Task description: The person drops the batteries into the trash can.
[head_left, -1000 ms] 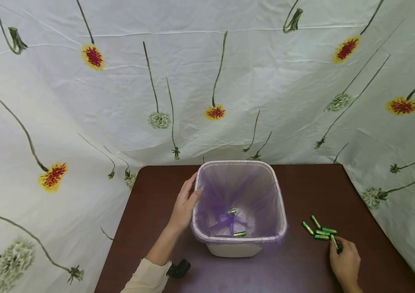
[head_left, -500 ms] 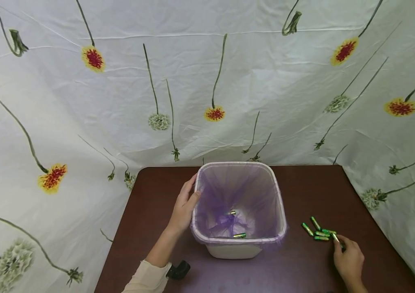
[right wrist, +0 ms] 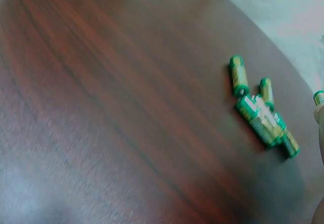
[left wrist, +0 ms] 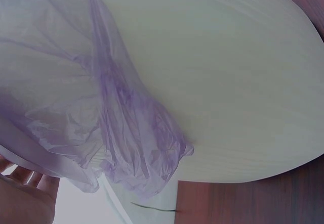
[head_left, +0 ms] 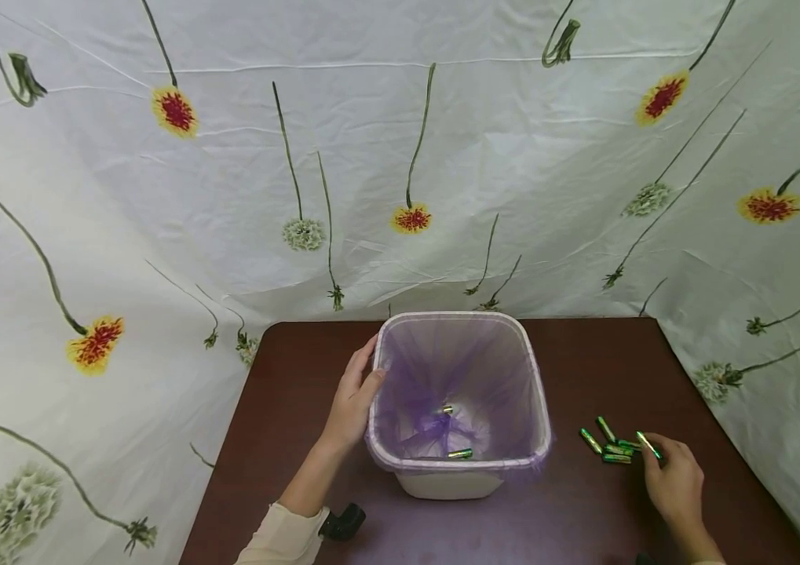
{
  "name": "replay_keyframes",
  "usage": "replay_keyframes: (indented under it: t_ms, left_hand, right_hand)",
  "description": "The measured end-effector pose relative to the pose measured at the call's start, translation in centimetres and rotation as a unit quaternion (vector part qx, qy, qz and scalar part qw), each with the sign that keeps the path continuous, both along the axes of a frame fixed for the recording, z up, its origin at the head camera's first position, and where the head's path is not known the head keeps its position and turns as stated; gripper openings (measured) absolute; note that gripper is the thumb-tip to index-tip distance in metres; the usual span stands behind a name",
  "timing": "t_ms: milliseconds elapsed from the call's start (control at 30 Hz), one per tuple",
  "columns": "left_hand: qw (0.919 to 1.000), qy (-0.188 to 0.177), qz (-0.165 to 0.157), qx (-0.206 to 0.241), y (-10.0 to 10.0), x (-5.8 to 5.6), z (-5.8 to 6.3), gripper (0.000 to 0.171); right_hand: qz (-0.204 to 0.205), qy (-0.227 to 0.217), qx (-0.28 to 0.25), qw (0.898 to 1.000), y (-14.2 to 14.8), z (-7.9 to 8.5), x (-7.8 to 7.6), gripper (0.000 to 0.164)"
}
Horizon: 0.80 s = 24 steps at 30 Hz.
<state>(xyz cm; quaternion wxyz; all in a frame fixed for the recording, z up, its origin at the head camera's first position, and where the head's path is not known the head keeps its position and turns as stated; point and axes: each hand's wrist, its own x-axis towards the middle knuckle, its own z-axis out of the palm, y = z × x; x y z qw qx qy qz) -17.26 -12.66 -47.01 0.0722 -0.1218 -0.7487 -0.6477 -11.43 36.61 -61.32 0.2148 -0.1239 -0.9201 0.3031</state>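
Observation:
In the head view my left hand [head_left: 352,404] rests against the left side of a pale bin [head_left: 451,485], thumb at the rim and fingers stretched along the outside. A thin purple bag [head_left: 484,377] lines this bin and folds over its rim; in the left wrist view the loose bag [left wrist: 136,138] hangs down the outer wall. Two green-and-gold batteries lie inside, one battery [head_left: 460,453] near the front. To the right, my right hand [head_left: 678,480] pinches a battery [head_left: 648,445] between thumb and fingers, raised beside a small pile of batteries [right wrist: 260,118] on the table.
The dark reddish-brown table [head_left: 583,361] carries the bin and the pile. A white flower-print cloth [head_left: 371,157] hangs behind and at both sides. A black strap device [head_left: 343,522] sits at my left wrist, below a cream sleeve [head_left: 286,534].
My right hand has lifted one battery off the pile and moved slightly right and away from it. The left hand stays on the bin.

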Motion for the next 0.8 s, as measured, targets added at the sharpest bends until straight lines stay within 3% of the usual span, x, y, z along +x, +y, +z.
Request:
replay_keyframes:
  t_ms: [400,800]
  left_hand:
    - [1.0000,-0.001,-0.002,0.002,0.0,0.0,0.0,0.056]
    - [1.0000,0.007,-0.003,0.000,0.0,-0.1,-0.1,0.057]
  right_hand:
    - [0.066,0.063,0.020,0.996,-1.8,3.3,-1.8,0.022]
    - [0.176,0.144,0.015,0.974,-4.6,7.9,-4.6,0.027]
